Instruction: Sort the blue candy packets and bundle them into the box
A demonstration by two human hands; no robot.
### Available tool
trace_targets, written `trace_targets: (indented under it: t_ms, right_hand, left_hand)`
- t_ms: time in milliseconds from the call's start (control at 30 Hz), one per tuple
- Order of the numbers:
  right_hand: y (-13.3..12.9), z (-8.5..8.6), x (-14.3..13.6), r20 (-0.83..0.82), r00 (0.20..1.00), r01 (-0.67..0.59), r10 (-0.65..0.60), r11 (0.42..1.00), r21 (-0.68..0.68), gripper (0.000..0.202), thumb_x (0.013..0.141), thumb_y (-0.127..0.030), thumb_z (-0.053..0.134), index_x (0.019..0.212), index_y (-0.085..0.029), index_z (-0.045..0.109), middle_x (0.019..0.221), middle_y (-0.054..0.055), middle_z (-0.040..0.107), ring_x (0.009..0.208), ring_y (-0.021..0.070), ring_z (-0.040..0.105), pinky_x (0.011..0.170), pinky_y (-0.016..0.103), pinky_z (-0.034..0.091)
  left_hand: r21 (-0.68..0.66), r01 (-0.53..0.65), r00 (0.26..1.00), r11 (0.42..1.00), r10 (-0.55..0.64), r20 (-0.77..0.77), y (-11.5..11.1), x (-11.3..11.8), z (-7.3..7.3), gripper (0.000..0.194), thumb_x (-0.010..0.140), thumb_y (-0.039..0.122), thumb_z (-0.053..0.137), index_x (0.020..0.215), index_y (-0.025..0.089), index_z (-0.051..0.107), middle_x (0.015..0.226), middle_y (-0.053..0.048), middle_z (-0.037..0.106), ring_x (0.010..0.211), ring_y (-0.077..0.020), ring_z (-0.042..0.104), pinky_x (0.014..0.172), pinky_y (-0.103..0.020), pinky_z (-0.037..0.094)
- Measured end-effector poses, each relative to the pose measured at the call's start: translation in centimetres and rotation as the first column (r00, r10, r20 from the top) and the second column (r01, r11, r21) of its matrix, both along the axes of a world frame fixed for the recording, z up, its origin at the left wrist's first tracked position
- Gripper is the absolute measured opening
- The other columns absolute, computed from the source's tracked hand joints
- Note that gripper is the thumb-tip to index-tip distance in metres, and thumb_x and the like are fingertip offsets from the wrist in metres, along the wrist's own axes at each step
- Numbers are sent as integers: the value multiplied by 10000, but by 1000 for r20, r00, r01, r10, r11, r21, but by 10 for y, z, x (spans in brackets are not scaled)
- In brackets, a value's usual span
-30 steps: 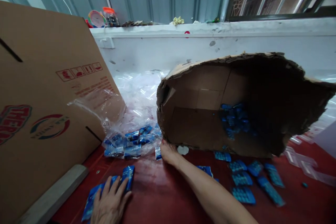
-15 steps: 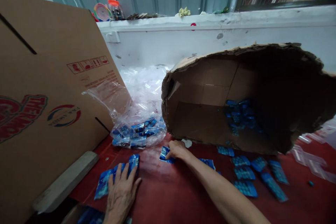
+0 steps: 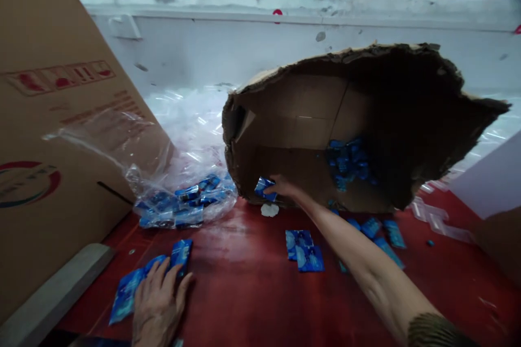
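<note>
My right hand (image 3: pixel 285 187) pinches a small blue packet (image 3: pixel 262 186) at the open mouth of a torn cardboard box (image 3: pixel 285 165) lying on its side. Deep inside that box is a heap of blue packets (image 3: pixel 348 162). My left hand (image 3: pixel 158 295) rests with fingers stretched out on a row of blue packets (image 3: pixel 126 294) at the table's left. Below my right forearm, two overlapping blue packets (image 3: pixel 303 249) lie on the red table (image 3: pixel 244 293). More blue packets (image 3: pixel 393 234) are scattered right of the forearm, which partly hides them.
A clear plastic bag (image 3: pixel 207 211) with several blue packets lies left of the torn box. A tall printed carton (image 3: pixel 81 119) stands at the left, with a grey bar (image 3: pixel 61 287) along its foot. Clear plastic pieces (image 3: pixel 439 217) lie at the right.
My right hand has lifted the packet off the table and moved it to the torn box's mouth. My left hand stays on the row. The camera view has shifted.
</note>
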State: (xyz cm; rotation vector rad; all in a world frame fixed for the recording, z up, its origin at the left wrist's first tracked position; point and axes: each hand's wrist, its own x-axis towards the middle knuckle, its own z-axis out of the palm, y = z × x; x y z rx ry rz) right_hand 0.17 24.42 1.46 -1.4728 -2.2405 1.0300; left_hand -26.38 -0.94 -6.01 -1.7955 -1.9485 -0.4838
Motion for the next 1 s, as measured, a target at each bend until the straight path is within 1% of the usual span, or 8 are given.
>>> trace_targets:
  t_ms: [167, 333, 467, 600, 733, 833, 933, 1000]
  right_hand:
    - [11, -1, -5, 94, 995, 32, -40, 996, 80, 288, 829, -294, 481, 1077, -147, 490, 1083, 59, 520, 911, 196, 538, 757, 388, 458]
    - [-38, 13, 14, 102, 991, 59, -86, 967, 249, 330, 846, -269, 442, 1159, -169, 421, 1151, 80, 484, 1080, 216, 425, 875, 351, 326]
    - [-110, 9, 60, 133, 989, 23, -61, 963, 270, 215, 865, -272, 383, 994, -212, 545, 992, 33, 576, 946, 181, 504, 799, 276, 342]
    - [-177, -19, 93, 315, 925, 94, -211, 933, 348, 208, 817, -236, 462, 1000, -212, 559, 988, 69, 566, 914, 231, 488, 783, 324, 342]
    - [-206, -46, 97, 329, 893, 153, -307, 895, 419, 190, 824, -197, 448, 960, -249, 568, 919, 48, 581, 857, 218, 486, 732, 319, 346]
    - [-209, -52, 96, 262, 900, 200, -349, 863, 463, 172, 833, -188, 436, 882, -260, 584, 828, 27, 577, 808, 191, 482, 699, 297, 334]
    - [-210, -43, 103, 149, 920, 250, -363, 834, 491, 164, 824, -184, 457, 841, -271, 594, 786, 8, 567, 776, 170, 475, 682, 284, 317]
    - [-215, -32, 110, 39, 929, 295, -368, 800, 522, 171, 826, -184, 451, 822, -268, 599, 770, 5, 559, 750, 160, 467, 671, 280, 309]
  left_hand:
    - [18, -19, 1000, 1000, 19, 25, 1, -1, 0, 289, 751, 336, 436, 915, 136, 566, 1092, -178, 525, 1133, -315, 390, 877, -467, 357]
    - [57, -38, 998, 998, 35, 59, -4, 15, 3, 287, 755, 310, 448, 975, 148, 536, 1110, -166, 527, 1161, -310, 368, 898, -475, 335]
    - [9, 193, 971, 981, -192, 141, 8, 71, 0, 317, 760, 320, 435, 1008, 150, 534, 1063, -152, 575, 1130, -289, 408, 879, -442, 356]
    - [-148, 359, 918, 921, -320, 235, 41, 155, -3, 420, 790, 308, 393, 1168, 145, 471, 1223, -148, 493, 1168, -270, 376, 919, -433, 318]
    - [-352, 466, 881, 812, -390, 268, 68, 210, -5, 435, 782, 350, 401, 1185, 201, 471, 1269, -124, 458, 1185, -316, 347, 899, -512, 315]
    - [-339, 467, 876, 817, -375, 304, 73, 218, -5, 423, 770, 336, 418, 1155, 179, 498, 1258, -142, 466, 1179, -326, 355, 903, -531, 309]
    - [-159, 468, 778, 869, -320, 541, 64, 218, 1, 483, 735, 386, 450, 1136, 120, 488, 1221, -182, 486, 1147, -304, 403, 900, -475, 351]
    - [-55, 399, 587, 915, -208, 782, 52, 225, 10, 565, 690, 452, 485, 1143, 114, 458, 1142, -176, 543, 1042, -276, 504, 838, -417, 420]
